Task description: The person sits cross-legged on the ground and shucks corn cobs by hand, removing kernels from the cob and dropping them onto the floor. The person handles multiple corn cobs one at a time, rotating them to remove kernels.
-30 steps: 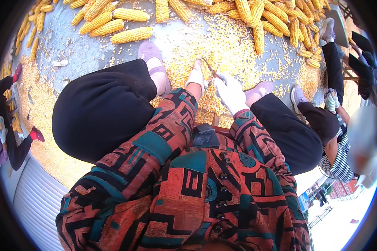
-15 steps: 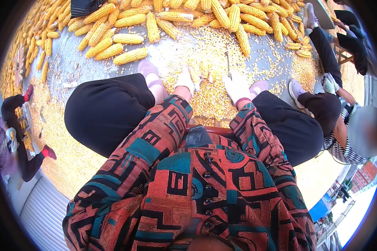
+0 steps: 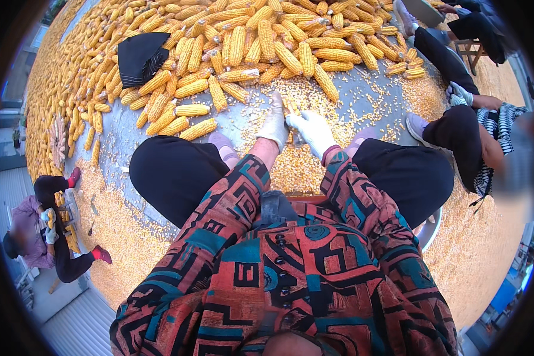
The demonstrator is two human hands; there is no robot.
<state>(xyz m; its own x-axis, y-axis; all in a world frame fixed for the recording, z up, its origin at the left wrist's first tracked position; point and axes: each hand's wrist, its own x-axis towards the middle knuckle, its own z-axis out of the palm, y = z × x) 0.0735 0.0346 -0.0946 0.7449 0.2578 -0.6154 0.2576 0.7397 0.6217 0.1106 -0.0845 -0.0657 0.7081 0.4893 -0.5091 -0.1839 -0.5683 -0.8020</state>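
Both my hands wear white gloves and meet in front of my knees. My left hand (image 3: pixel 275 123) grips a yellow corn cob (image 3: pixel 292 107) that sticks up between the two hands. My right hand (image 3: pixel 312 130) is closed next to the cob, around what looks like a thin tool; the tool itself is hard to make out. Under the hands lies a mound of loose corn kernels (image 3: pixel 299 169) on the grey ground, between my two feet.
A big heap of corn cobs (image 3: pixel 261 41) fills the far side, with a black cloth (image 3: pixel 139 56) on it. One person sits at the right (image 3: pixel 474 148), another at the left (image 3: pixel 47 231). Kernels (image 3: pixel 118 231) carpet the ground around.
My view has tipped up, so more of the cob heap shows. Both hands stay together at the cob and have shifted a little left over the kernel mound.
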